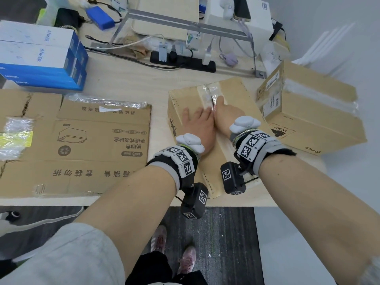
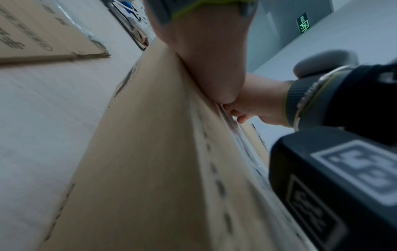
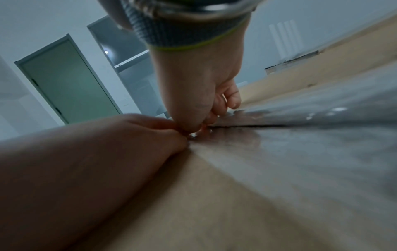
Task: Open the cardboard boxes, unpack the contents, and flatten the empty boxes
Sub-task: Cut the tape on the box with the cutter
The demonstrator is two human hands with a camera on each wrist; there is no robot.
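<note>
The pale wooden surface (image 1: 127,83) fills the upper half of the head view. At left on it lies a flattened cardboard box (image 1: 78,145) with printed characters, and in the upper left a stack of blue-and-white Anker boxes (image 1: 39,56). At right sits a sealed cardboard box (image 1: 308,112), tilted against the middle one's far corner. In the centre stands the taped cardboard box (image 1: 185,101), its top seam covered by clear tape (image 1: 207,93) that is wrinkled at the far end.

Both hands rest on that box's top, side by side at the seam. The left hand (image 1: 198,124) lies palm down, fingers fairly straight and pressed on the cardboard just left of the tape. The right hand (image 1: 224,114) has its fingers (image 3: 233,96) curled down at the seam, digging at the tape edge; the right wrist view shows the tips bent against the split line, though whether they pinch the tape is unclear.
</note>
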